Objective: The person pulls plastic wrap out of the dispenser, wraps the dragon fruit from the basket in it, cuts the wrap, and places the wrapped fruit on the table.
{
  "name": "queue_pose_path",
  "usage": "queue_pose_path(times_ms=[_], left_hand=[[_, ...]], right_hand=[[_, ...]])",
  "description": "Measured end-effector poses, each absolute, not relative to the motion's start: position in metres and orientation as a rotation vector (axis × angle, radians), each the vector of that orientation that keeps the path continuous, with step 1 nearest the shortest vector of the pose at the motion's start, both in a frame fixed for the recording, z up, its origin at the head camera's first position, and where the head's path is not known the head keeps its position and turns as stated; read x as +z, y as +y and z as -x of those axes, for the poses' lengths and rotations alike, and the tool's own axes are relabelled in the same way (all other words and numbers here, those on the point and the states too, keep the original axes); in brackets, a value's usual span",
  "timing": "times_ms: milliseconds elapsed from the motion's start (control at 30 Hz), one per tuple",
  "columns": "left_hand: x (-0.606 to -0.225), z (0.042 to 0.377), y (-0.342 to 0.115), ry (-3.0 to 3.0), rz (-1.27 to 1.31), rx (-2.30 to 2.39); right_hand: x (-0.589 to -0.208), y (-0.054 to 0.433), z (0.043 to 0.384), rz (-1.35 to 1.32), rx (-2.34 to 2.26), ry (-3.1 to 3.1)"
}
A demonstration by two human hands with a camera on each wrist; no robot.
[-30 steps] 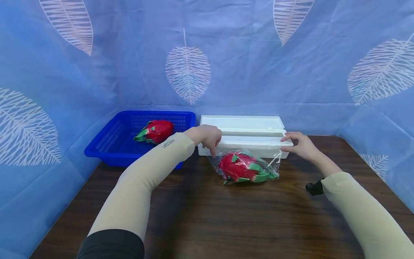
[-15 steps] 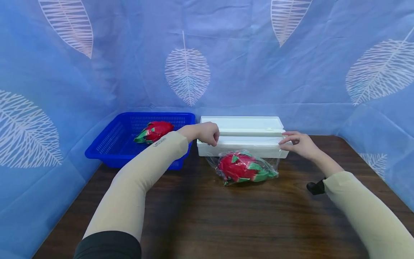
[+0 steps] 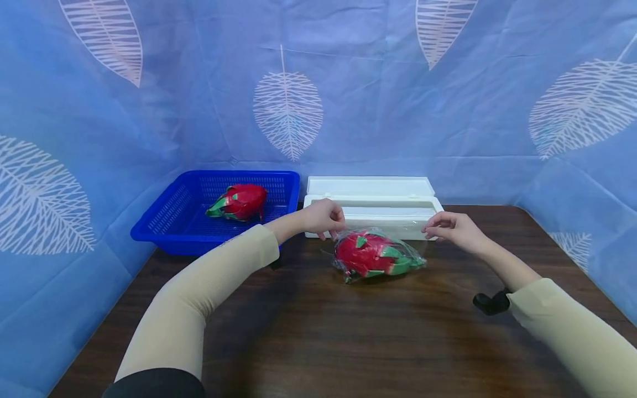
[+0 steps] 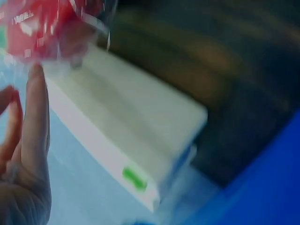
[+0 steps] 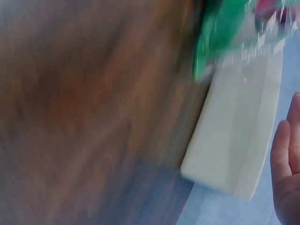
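Note:
A red and green dragon fruit (image 3: pixel 365 251), loosely covered in clear cling film (image 3: pixel 415 255), lies on the table in front of an uncovered white cling film box (image 3: pixel 383 229). At the fruit's upper left, my left hand (image 3: pixel 323 215) pinches the film's edge; in the left wrist view its thumb meets a finger while another finger (image 4: pixel 36 108) points straight at the wrapped fruit. Beside the box's right front corner, my right hand (image 3: pixel 455 231) pinches the film between thumb and fingers. Only part of my right hand (image 5: pixel 288 173) shows in the right wrist view.
A blue plastic basket (image 3: pixel 169 236) stands at the back left, holding a second dragon fruit (image 3: pixel 244 202). The box's raised lid (image 3: pixel 368 186) leans near the leaf-patterned blue cloth (image 3: pixel 358 110). Dark wooden tabletop (image 3: pixel 368 337) spreads in front of the fruit.
My left hand has opened from a fist-like pose and moved slightly towards the fruit. My right hand has come down and a little left, off the box's edge. The film lies closer around the fruit.

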State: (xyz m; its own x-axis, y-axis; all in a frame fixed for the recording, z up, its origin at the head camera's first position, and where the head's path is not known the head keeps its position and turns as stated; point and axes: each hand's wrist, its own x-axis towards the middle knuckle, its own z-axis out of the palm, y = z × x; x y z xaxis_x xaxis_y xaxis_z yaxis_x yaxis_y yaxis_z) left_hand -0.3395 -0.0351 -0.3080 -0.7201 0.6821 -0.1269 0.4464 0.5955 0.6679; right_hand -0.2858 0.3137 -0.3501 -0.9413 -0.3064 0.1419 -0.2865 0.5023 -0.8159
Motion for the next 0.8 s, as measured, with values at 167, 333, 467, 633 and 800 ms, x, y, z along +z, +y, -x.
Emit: queue_pose_path(times_ms=[167, 333, 467, 633, 800], left_hand=[[-0.331, 0.328, -0.035, 2.459, -0.881, 1.216], [-0.352, 0.317, -0.031, 2.471, -0.867, 1.430], [-0.363, 0.311, -0.032, 2.461, -0.875, 1.500], [-0.374, 0.305, -0.036, 2.452, -0.953, 1.503], [-0.378, 0.305, -0.036, 2.524, -1.095, 1.499]], right_hand=[[-0.359, 0.294, 0.277, 0.556, -1.641, 2.570], [-0.367, 0.276, 0.270, 0.627, -1.601, 2.678], [-0.370, 0.268, 0.267, 0.654, -1.544, 2.726], [-0.375, 0.263, 0.262, 0.658, -1.508, 2.712], [-0.379, 0.257, 0.263, 0.662, -1.492, 2.748]])
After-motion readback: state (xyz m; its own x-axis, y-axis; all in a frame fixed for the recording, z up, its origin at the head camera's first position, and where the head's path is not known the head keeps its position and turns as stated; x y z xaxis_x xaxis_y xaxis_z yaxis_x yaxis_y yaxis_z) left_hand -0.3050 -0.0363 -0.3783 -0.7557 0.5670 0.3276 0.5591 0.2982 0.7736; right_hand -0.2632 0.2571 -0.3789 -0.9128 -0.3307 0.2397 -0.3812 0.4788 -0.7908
